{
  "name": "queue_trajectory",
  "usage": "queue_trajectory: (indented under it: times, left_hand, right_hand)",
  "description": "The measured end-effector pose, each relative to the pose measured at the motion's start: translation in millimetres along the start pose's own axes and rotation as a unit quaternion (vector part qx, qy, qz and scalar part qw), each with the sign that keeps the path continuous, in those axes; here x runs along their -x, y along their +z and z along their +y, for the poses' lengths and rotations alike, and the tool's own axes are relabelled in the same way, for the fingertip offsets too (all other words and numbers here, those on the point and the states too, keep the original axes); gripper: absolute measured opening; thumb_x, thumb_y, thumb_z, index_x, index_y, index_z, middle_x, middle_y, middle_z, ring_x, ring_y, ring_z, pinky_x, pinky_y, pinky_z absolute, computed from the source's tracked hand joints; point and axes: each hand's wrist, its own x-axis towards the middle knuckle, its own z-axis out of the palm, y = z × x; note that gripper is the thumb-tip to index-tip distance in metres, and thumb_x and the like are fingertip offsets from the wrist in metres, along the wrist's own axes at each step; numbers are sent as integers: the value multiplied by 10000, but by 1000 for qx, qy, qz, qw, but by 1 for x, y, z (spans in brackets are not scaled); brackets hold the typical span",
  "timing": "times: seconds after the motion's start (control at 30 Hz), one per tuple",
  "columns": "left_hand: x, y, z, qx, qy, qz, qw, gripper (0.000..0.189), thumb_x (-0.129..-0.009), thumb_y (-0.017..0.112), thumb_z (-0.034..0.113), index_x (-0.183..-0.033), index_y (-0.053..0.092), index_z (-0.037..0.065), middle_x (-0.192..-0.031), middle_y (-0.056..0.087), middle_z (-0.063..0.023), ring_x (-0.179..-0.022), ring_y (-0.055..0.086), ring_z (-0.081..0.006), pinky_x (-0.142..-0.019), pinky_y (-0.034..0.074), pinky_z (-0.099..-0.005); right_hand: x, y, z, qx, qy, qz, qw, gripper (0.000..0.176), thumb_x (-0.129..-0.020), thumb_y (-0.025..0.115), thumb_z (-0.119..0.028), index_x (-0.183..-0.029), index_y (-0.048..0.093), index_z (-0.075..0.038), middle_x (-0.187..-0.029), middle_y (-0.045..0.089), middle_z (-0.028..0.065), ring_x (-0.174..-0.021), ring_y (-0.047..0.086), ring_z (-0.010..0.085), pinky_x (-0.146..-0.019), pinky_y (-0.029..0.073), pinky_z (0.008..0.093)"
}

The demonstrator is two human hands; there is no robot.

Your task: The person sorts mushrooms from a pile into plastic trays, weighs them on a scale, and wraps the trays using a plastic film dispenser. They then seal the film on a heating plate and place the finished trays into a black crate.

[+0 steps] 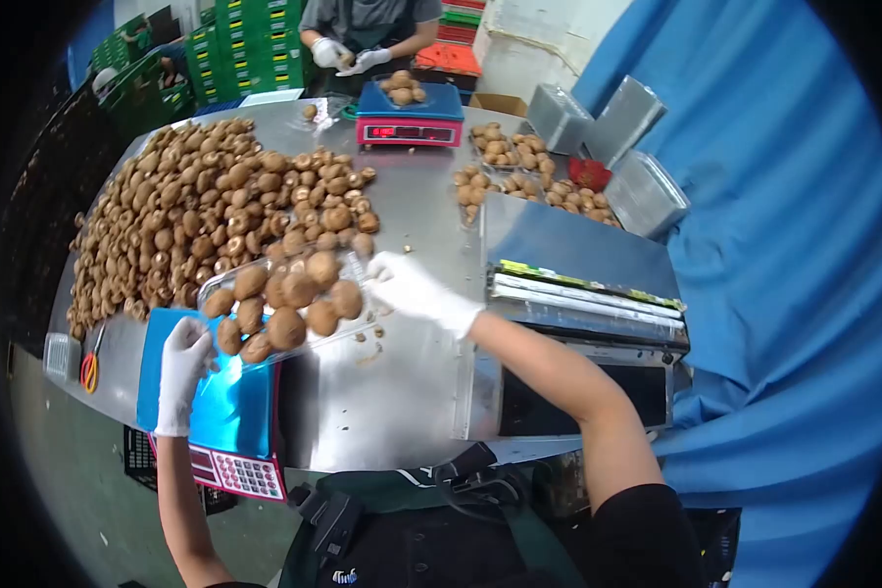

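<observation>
A clear plastic tray of brown mushrooms is tilted above the right side of the blue-topped scale. My right hand, in a white glove, has its fingers closed at the tray's right edge. My left hand, also gloved, is over the scale's left part, just left of the tray. Its fingers are curled in, and what they hold, if anything, is hidden. Behind the tray spreads a large heap of mushrooms across the metal table.
Orange-handled scissors lie at the left edge. Right of me stands a wrapping machine, with filled trays and stacked empty trays behind it. Across the table, a gloved co-worker stands behind a second scale bearing mushrooms.
</observation>
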Motion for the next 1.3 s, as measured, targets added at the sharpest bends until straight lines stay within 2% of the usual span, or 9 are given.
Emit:
queue_trajectory:
  times: [0.3,0.57,0.7,0.77,0.9,1.0,1.1,1.23,1.3]
  left_hand:
    - [-39,254,128,2,145,-216,966,111,-865,557,166,-849,527,60,-683,577,-13,-566,565,-77,-481,411,-202]
    - [-58,428,145,-52,202,-234,950,93,-854,590,94,-847,532,23,-694,600,-44,-593,597,-132,-541,477,-237]
    - [-41,442,155,-53,116,-275,953,114,-858,586,97,-854,535,-5,-680,603,-68,-634,610,-137,-557,490,-250]
    - [-49,447,139,-111,170,-244,948,198,-831,593,196,-853,593,-1,-725,645,-121,-679,644,-223,-664,486,-334]
    - [-31,433,158,-181,192,-257,930,214,-843,568,225,-879,618,20,-785,659,-152,-729,647,-217,-696,487,-337]
    - [8,405,178,-230,249,-161,927,198,-854,592,203,-915,609,15,-804,643,-115,-745,618,-187,-693,483,-316]
    - [33,364,159,-182,263,-100,942,186,-859,611,205,-939,620,38,-792,628,-85,-729,602,-171,-690,479,-307]
    - [71,326,145,-282,307,-47,908,177,-792,672,202,-824,662,29,-719,576,-124,-683,568,-249,-636,452,-367]
    - [74,330,147,-307,244,-81,916,245,-823,631,258,-833,680,18,-740,587,-143,-699,582,-261,-643,460,-375]
  right_hand:
    - [143,-237,35,46,133,208,968,93,-847,570,-102,-845,561,-9,-641,567,30,-558,537,104,-533,452,260]
    - [210,-344,130,20,144,279,949,78,-842,576,-83,-839,557,-7,-642,567,39,-535,526,108,-521,437,246]
    - [219,-357,158,40,157,255,953,63,-845,576,-76,-857,571,-15,-671,581,37,-565,542,108,-525,440,242]
    - [222,-354,156,36,171,255,951,79,-843,582,-92,-866,578,-16,-685,585,39,-605,555,103,-554,453,256]
    - [228,-354,175,161,175,261,935,204,-847,606,-210,-941,600,-30,-751,628,83,-684,602,173,-659,477,324]
    - [252,-352,144,225,139,292,919,313,-828,644,-308,-992,610,-44,-848,656,118,-777,627,253,-712,478,345]
    - [305,-353,119,283,76,398,870,267,-850,614,-293,-941,649,-44,-906,638,113,-845,614,247,-741,467,339]
    - [354,-336,113,467,226,341,784,314,-851,606,-338,-787,668,-37,-834,610,106,-799,576,300,-726,455,384]
    - [359,-325,130,526,223,314,758,334,-840,616,-364,-761,668,-44,-779,584,106,-760,558,299,-707,446,407]
